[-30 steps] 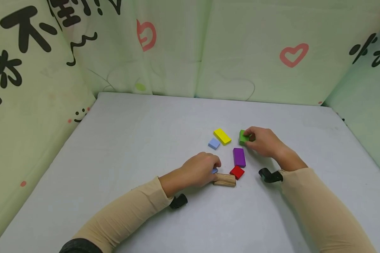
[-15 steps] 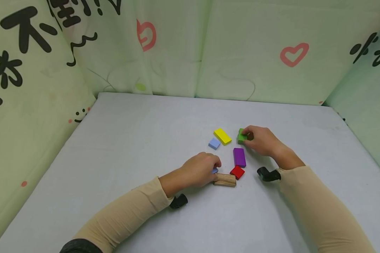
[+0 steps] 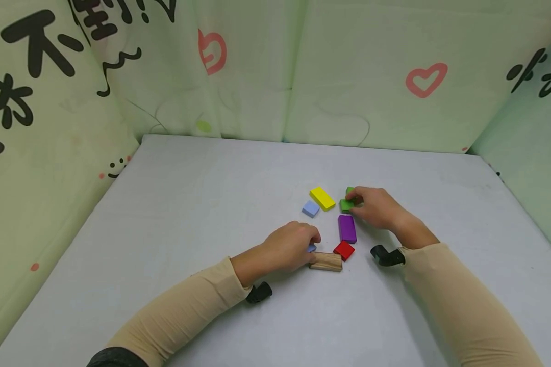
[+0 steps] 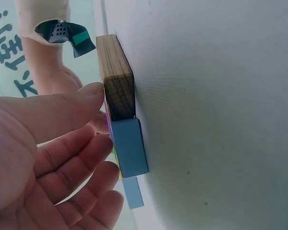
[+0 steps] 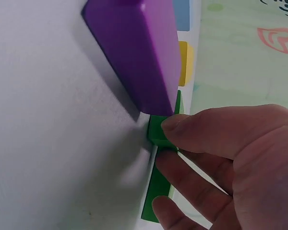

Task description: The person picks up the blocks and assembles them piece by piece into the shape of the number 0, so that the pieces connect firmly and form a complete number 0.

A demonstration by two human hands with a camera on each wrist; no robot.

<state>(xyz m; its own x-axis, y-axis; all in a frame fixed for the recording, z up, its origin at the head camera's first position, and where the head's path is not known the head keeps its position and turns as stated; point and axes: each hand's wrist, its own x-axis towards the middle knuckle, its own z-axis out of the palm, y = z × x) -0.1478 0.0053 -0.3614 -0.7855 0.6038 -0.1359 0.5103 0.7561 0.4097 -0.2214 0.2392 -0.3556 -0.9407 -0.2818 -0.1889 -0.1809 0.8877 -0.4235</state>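
Observation:
On the white table, my left hand [image 3: 291,244] rests at a wooden block [image 3: 326,261] and a blue block [image 4: 129,146] standing against its end. In the left wrist view its thumb touches the wooden block's edge, and loosely bent fingers lie along the blue one. My right hand [image 3: 376,206] pinches a green block [image 5: 159,130] with thumb and forefinger. Another green piece [image 5: 156,194] lies beside it, partly covered by the fingers. Just nearer than the green is a purple block [image 3: 347,228], with a red block [image 3: 344,250] at its near end.
A yellow block [image 3: 322,198] and a second blue block [image 3: 310,208] lie left of the green ones. Green printed cloth [image 3: 358,76] hangs behind and at both sides of the table [image 3: 202,183]. Black cameras [image 3: 387,255] project from both wrists.
My right hand has shifted a little left, and the near green block has moved left and turned towards the purple block's far end. My left hand has stayed still.

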